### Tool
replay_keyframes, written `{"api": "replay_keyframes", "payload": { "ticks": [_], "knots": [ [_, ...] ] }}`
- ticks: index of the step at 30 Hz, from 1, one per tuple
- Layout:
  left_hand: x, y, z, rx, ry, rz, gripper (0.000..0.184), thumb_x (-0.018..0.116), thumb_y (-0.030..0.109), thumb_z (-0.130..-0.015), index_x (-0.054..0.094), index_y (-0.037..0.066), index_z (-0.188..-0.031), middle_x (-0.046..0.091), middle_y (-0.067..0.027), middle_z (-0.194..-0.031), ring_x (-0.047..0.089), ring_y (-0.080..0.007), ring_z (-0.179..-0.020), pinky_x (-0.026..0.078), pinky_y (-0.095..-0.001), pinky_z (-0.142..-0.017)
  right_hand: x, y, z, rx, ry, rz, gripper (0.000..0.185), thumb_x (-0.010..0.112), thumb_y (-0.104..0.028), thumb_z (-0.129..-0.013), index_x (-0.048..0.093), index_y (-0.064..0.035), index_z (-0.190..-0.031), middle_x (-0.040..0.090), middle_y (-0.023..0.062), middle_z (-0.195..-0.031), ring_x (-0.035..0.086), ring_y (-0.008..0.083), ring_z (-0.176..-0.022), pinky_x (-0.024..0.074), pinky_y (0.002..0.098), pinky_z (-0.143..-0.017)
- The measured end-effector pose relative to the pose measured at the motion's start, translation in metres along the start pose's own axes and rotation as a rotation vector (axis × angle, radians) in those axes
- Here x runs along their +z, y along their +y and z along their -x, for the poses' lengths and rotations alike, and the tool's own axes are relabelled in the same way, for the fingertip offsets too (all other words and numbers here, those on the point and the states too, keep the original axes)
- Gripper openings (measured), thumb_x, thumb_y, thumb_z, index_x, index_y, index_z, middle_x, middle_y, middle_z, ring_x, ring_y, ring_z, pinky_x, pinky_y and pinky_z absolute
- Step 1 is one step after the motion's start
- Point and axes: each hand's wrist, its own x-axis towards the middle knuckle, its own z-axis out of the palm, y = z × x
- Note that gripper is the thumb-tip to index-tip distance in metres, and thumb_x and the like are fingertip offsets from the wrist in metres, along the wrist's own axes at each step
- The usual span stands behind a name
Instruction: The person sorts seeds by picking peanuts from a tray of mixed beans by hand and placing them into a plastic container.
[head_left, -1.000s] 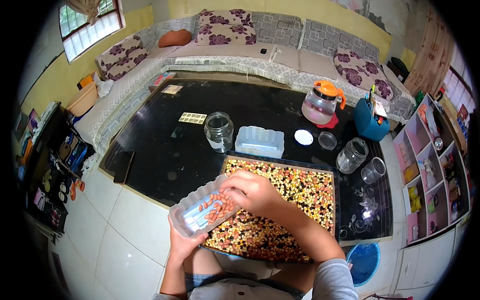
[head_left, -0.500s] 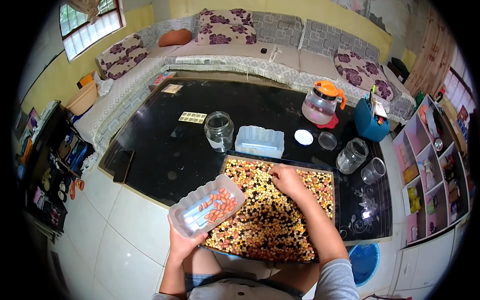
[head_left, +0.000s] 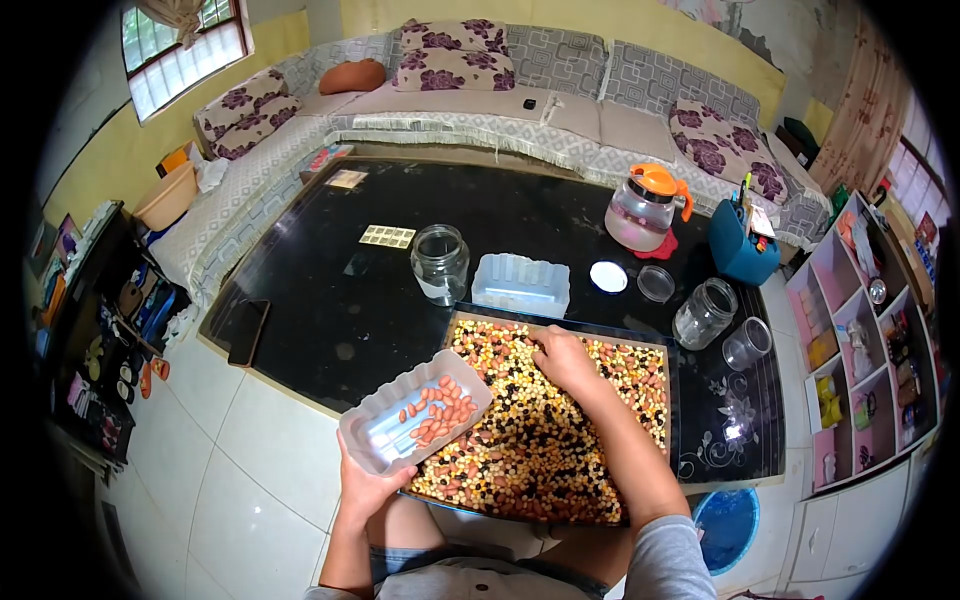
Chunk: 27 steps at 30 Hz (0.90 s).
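My left hand [head_left: 372, 484] grips a translucent plastic container [head_left: 372, 430] by its near end, thumb along the rim. The container tilts over the left edge of the tray, and several reddish peanuts [head_left: 440, 412] lie inside it. A shallow tray [head_left: 672, 385] on the near edge of the table holds a mix of yellow corn kernels, black beans and peanuts [head_left: 530, 430]. My right hand [head_left: 564, 358] is at the far side of the mix, its fingers bent together and touching the kernels. Whatever sits between those fingertips is hidden.
Beyond the tray, the black table [head_left: 300, 330] bears another plastic container [head_left: 520, 285], a glass jar [head_left: 440, 265], a second jar [head_left: 706, 314], a cup [head_left: 747, 342], a white lid [head_left: 608, 277] and an orange-lidded pitcher [head_left: 642, 208]. A phone [head_left: 249, 333] lies left; a blue basin [head_left: 728, 530] stands on the floor.
My right hand has shifted slightly to the left over the mix, its fingers still bent down. My left hand and the container have hardly moved.
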Motion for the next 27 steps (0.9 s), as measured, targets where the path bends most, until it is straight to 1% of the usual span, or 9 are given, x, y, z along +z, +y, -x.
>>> {"api": "replay_keyframes", "payload": {
  "ticks": [5,7,10,14,16,19,20,23,27],
  "knots": [
    [0.000,0.001,0.000,-0.001,-0.006,-0.006,0.093,0.085,0.011,-0.050,0.026,0.002,-0.121,0.044,-0.0137,-0.114,0.048,-0.0227,-0.107,0.039,-0.0351,-0.094,0.012,-0.001,-0.007,-0.057,0.079,0.000,0.024,0.059,-0.011,-0.077,0.060,-0.0037,-0.099,0.058,0.0172,-0.097,0.056,0.0334,-0.096,0.0450,0.0413,-0.085],
    [0.000,0.001,0.000,0.000,-0.003,-0.001,0.093,0.085,0.013,-0.050,0.026,0.002,-0.122,0.044,-0.0135,-0.114,0.048,-0.0226,-0.107,0.039,-0.0355,-0.094,0.013,0.001,-0.009,-0.085,0.047,0.044,0.019,0.061,-0.015,-0.077,0.061,-0.0062,-0.094,0.061,0.0152,-0.091,0.058,0.0331,-0.088,0.0461,0.0413,-0.078],
    [0.000,0.000,0.000,0.009,-0.008,0.022,0.094,0.085,0.013,-0.050,0.026,0.002,-0.122,0.044,-0.0135,-0.115,0.047,-0.0225,-0.108,0.039,-0.0358,-0.095,0.008,-0.002,-0.007,-0.023,-0.019,0.038,0.014,0.060,-0.015,-0.077,0.060,-0.0064,-0.087,0.063,0.0144,-0.084,0.060,0.0328,-0.082,0.0471,0.0416,-0.074],
    [0.000,0.002,-0.001,-0.004,-0.016,-0.001,0.093,0.085,0.013,-0.050,0.026,0.003,-0.122,0.044,-0.0135,-0.115,0.048,-0.0226,-0.108,0.039,-0.0359,-0.095,0.006,0.003,-0.006,-0.025,-0.072,0.109,0.013,0.059,-0.015,-0.076,0.061,-0.0080,-0.087,0.064,0.0136,-0.082,0.061,0.0316,-0.079,0.0478,0.0413,-0.072],
    [0.000,0.003,-0.001,-0.001,-0.019,0.008,0.093,0.085,0.012,-0.051,0.026,0.002,-0.122,0.045,-0.0135,-0.114,0.048,-0.0228,-0.107,0.039,-0.0358,-0.094,-0.007,-0.007,0.001,-0.037,0.011,-0.032,0.014,0.055,-0.012,-0.076,0.061,-0.0040,-0.086,0.062,0.0144,-0.089,0.059,0.0324,-0.086,0.0470,0.0417,-0.076],
    [0.001,0.005,-0.001,0.001,-0.013,0.040,0.093,0.085,0.011,-0.051,0.026,0.002,-0.122,0.045,-0.0134,-0.114,0.048,-0.0228,-0.107,0.039,-0.0358,-0.094,-0.029,-0.025,0.001,-0.160,0.121,-0.080,0.016,0.055,-0.011,-0.075,0.062,-0.0045,-0.088,0.062,0.0139,-0.088,0.059,0.0313,-0.086,0.0471,0.0409,-0.076],
    [0.001,0.004,0.000,0.000,-0.015,0.040,0.093,0.085,0.011,-0.051,0.026,0.002,-0.122,0.045,-0.0134,-0.114,0.048,-0.0228,-0.107,0.039,-0.0358,-0.094,-0.036,-0.033,0.002,-0.158,0.120,-0.080,0.016,0.055,-0.011,-0.075,0.062,-0.0045,-0.088,0.062,0.0139,-0.088,0.059,0.0313,-0.086,0.0471,0.0409,-0.076],
    [0.000,0.001,0.000,-0.006,-0.012,0.029,0.092,0.084,0.011,-0.051,0.026,0.002,-0.122,0.045,-0.0134,-0.114,0.048,-0.0227,-0.108,0.039,-0.0356,-0.095,-0.047,-0.047,0.002,-0.263,0.195,-0.092,0.016,0.055,-0.011,-0.073,0.062,-0.0037,-0.087,0.059,0.0129,-0.082,0.058,0.0306,-0.084,0.0474,0.0395,-0.076],
    [-0.001,-0.003,-0.001,0.013,-0.011,0.017,0.092,0.084,0.011,-0.051,0.027,0.002,-0.122,0.045,-0.0136,-0.114,0.048,-0.0227,-0.107,0.039,-0.0351,-0.095,-0.047,-0.047,0.002,-0.273,0.212,-0.069,0.016,0.055,-0.011,-0.074,0.062,-0.0037,-0.086,0.060,0.0127,-0.082,0.058,0.0301,-0.084,0.0476,0.0390,-0.076]
  ]
}}
